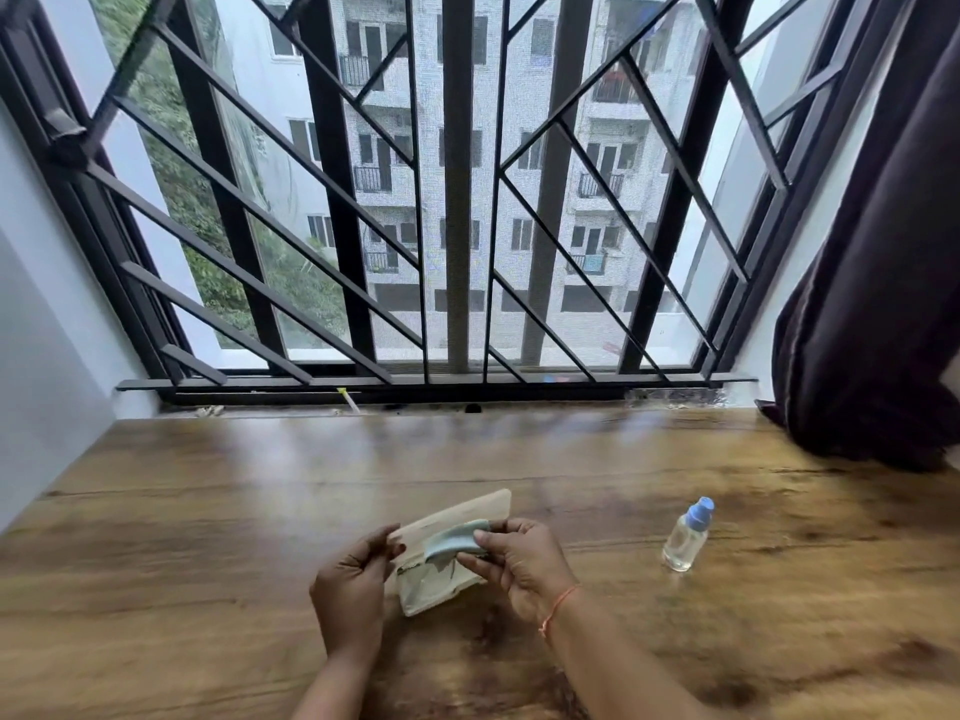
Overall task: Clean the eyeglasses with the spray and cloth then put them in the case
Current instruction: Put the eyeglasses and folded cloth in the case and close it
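Note:
A beige eyeglass case lies open on the wooden table, just in front of me. My left hand grips the case's left end. My right hand pinches a light blue cloth over the case's opening. Something dark shows under the cloth at the fingertips; I cannot tell whether it is the eyeglasses. A small clear spray bottle with a blue cap stands upright to the right of my right hand, untouched.
A barred window rises behind the table's far edge. A dark curtain hangs at the right and rests on the table's back right corner. A white wall closes the left side.

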Demonstrator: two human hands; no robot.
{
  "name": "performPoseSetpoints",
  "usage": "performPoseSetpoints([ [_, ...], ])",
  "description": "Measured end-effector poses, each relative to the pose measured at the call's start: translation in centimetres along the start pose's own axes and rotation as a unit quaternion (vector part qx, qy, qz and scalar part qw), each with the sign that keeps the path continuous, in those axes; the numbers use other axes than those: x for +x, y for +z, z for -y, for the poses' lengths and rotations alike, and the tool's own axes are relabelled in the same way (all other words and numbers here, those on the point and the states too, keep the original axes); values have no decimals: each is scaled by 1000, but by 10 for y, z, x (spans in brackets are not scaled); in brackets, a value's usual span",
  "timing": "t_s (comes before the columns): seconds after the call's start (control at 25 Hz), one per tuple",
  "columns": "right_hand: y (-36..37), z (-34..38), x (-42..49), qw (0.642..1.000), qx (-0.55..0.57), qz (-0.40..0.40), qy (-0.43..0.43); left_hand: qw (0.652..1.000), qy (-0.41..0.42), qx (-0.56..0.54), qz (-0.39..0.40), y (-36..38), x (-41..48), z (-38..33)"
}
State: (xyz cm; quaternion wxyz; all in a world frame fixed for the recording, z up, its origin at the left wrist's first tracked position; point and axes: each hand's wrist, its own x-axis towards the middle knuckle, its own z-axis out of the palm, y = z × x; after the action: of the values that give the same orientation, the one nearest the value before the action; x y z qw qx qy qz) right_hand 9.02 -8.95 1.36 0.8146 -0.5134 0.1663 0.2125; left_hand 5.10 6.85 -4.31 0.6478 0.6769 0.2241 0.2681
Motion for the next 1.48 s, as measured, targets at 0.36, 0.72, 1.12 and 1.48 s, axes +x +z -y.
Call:
performPoseSetpoints([
  [0.36,8,-1,4,998,-33,-41,-29,999,7,-14,35,3,4,1],
  [0.72,-22,6,-6,940,-278,-123,-156,999,4,0,54,3,6,6],
  [1.12,-41,-2,11,985,-92,-120,-81,995,22,-7,95,6,-5,-6],
  [1.48,-53,-2,4,997,22,-62,-27,979,-114,-143,91,13,-18,5],
])
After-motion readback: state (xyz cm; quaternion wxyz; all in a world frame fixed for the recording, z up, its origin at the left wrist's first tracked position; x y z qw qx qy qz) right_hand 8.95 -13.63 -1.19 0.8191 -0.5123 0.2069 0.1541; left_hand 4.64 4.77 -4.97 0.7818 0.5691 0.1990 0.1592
